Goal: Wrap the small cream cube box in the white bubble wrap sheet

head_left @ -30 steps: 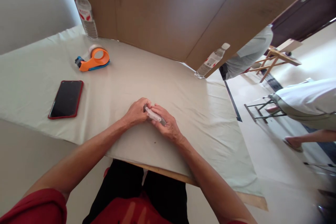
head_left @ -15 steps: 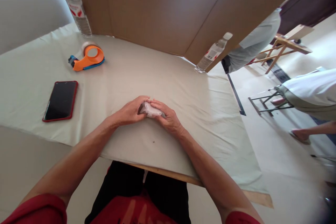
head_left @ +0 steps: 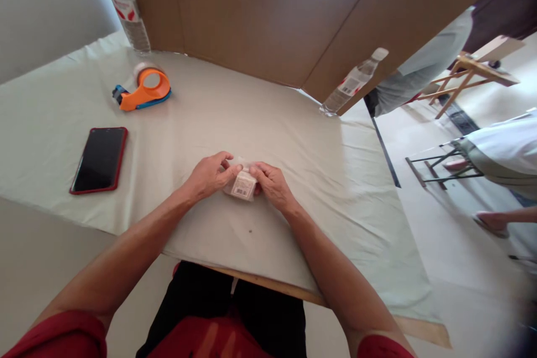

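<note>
A small white box (head_left: 243,185) with a printed barcode label, wrapped in clear film or bubble wrap, is between my two hands near the front of the cloth-covered table (head_left: 201,123). My left hand (head_left: 212,175) pinches the wrapping at the box's upper left with thumb and fingers. On the other side, my right hand (head_left: 269,182) grips the upper right of the wrapped box, its fingertips partly hidden behind it. The label side faces me, tilted upward.
An orange tape dispenser (head_left: 147,89) and a phone in a red case (head_left: 99,159) lie to the left. Water bottles (head_left: 126,8) stand against a cardboard panel (head_left: 260,17), one at each end. Beyond the table's right edge are people and a folding stool (head_left: 444,170).
The wrapped box has turned in my hands, so its barcode label now shows. My hands have shifted their hold to its upper corners. The camera view has moved slightly.
</note>
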Available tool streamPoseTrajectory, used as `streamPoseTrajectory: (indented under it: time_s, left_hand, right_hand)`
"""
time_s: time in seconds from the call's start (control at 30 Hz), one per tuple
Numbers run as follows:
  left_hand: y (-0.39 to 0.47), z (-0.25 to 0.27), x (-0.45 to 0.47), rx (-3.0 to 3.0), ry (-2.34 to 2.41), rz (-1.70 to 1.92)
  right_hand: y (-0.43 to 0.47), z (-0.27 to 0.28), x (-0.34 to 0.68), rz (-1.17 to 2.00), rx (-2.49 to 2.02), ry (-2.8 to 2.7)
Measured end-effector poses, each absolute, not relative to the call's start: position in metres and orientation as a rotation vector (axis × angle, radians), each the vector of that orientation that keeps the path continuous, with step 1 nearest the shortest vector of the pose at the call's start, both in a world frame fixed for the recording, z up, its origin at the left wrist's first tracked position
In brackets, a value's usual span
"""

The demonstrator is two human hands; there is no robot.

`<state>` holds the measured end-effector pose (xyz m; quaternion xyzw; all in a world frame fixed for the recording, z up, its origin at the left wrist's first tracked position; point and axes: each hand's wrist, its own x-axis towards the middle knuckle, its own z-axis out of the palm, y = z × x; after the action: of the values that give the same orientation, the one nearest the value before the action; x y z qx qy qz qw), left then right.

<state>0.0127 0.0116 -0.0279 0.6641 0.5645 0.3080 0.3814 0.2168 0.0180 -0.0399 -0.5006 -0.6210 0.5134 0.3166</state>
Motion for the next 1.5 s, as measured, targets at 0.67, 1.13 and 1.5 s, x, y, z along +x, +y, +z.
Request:
streamPoseTrajectory:
  time_s: [0.67, 1.13, 1.5]
  left_hand:
    - [0.005, -0.021, 0.018, 1.711, 1.334, 0.642]
    - [0.004, -0.022, 0.017, 1.602, 1.210, 0.618]
    - [0.003, -0.019, 0.015, 1.634, 1.175, 0.570]
  right_hand:
    - [0.011, -0.019, 0.239, 1.157, -1.429, -1.715]
    - [0.006, -0.023, 0.228, 1.308, -1.308, -1.656]
    - [0.005, -0.024, 0.229, 1.475, -1.279, -1.620]
